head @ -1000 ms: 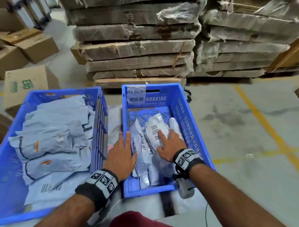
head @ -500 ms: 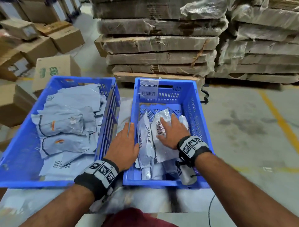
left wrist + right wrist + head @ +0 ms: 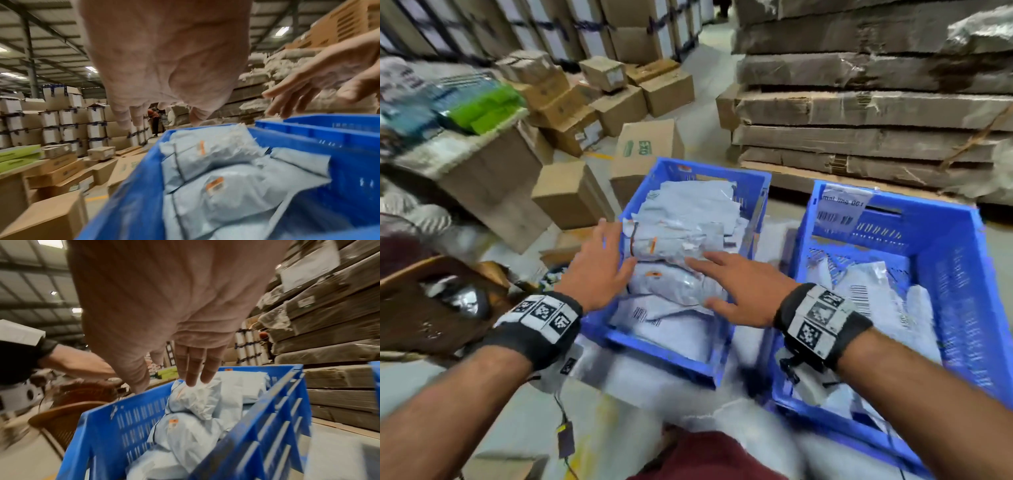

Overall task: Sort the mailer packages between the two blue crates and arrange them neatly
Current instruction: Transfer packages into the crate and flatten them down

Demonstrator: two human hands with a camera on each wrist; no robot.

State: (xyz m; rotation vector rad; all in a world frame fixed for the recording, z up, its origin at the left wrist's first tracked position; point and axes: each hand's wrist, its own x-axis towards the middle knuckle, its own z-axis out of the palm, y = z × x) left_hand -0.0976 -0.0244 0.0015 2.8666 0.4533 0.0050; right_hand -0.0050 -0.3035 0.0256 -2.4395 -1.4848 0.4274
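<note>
Grey plastic mailers (image 3: pixel 681 236) fill the left blue crate (image 3: pixel 619 337) as a worker reaches over it with both hands, fingers straight and gripping nothing. The left hand (image 3: pixel 599 267) hovers at the crate's left rim, beside a puffed mailer with an orange tag (image 3: pixel 653 245). The right hand (image 3: pixel 739 289) spreads above the pile's near middle; from the right wrist view its fingertips (image 3: pixel 192 381) look to meet the crumpled top of a mailer, though actual contact cannot be told. Just beside, with a narrow gap between the walls, the right blue crate (image 3: pixel 955 274) holds white barcoded mailers (image 3: pixel 866 301) low against its near end, its far half showing bare floor grid under a barcode label (image 3: pixel 842 212). Cardboard boxes (image 3: pixel 571 192) crowd the left crate's outer side. Stacked flat cardboard bundles (image 3: pixel 859 113) stand behind both crates. Open concrete floor (image 3: pixel 431 394) lies near the worker's left arm.
</note>
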